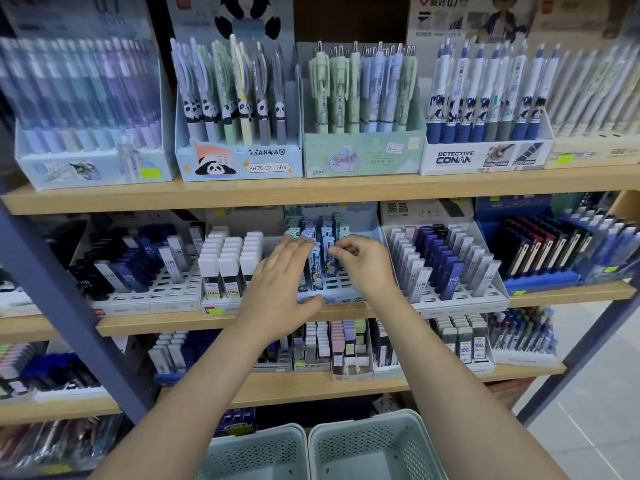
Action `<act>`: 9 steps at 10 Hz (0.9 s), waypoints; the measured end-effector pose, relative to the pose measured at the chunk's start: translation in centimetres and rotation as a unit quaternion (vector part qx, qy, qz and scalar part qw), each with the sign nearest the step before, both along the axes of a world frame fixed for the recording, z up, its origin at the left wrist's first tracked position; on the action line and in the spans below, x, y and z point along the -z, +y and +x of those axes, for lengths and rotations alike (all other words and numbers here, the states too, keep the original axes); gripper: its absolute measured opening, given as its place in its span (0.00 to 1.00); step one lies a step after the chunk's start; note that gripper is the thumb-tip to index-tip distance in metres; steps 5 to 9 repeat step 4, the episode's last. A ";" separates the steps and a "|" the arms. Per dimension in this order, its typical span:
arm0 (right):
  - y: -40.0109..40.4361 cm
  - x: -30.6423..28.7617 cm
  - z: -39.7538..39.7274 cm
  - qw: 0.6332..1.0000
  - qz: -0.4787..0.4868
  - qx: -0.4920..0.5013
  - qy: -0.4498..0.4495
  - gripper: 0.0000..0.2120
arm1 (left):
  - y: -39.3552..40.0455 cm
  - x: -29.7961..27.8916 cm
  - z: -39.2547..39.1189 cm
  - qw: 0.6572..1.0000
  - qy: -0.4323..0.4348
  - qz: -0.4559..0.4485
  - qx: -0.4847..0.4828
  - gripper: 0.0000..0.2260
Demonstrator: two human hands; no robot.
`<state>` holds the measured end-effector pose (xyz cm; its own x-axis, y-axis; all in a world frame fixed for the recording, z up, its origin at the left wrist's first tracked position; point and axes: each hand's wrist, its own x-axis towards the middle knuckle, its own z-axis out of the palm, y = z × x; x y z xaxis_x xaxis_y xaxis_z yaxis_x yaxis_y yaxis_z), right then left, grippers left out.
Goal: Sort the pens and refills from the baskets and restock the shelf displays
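Left hand: the left hand (282,271) lies flat with fingers straight and together, fingertips against the tops of the patterned lead refill cases (317,252) and thumb near the tray's front lip, holding nothing.
Right hand: the right hand (360,261) has its fingers curled in, fingertips pinching at the top of one case in the right-hand rows; whether the case is lifted or seated I cannot tell.
Why so placed: my guess is the flat hand steadies the rows while the other seats or straightens a single case.
Refill tray: the slotted display tray (341,295) sits mid-shelf, between the white-capped refills (228,261) on its left and the dark blue HB cases (446,265) on its right.
Baskets: two pale baskets (375,445) stand side by side on the floor, nearest of all; what shows of their insides looks bare.
Pens: the pen boxes (360,109) stand upright on the shelf above, untouched.
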<state>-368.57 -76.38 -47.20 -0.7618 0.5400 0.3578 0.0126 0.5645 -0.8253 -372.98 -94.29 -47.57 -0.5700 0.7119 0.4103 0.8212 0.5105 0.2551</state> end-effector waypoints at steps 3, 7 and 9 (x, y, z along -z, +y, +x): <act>-0.7 -1.1 2.2 0.994 0.048 0.054 -0.077 0.12 | -0.1 -0.9 0.0 0.999 -0.034 -0.028 -0.005 0.39; -0.9 -3.3 5.0 0.999 0.022 0.041 -0.026 0.07 | -0.8 -2.5 1.0 0.998 -0.064 0.006 -0.008 0.40; -0.9 -3.3 5.0 0.999 0.022 0.041 -0.026 0.07 | -0.8 -2.5 1.0 0.998 -0.064 0.006 -0.008 0.40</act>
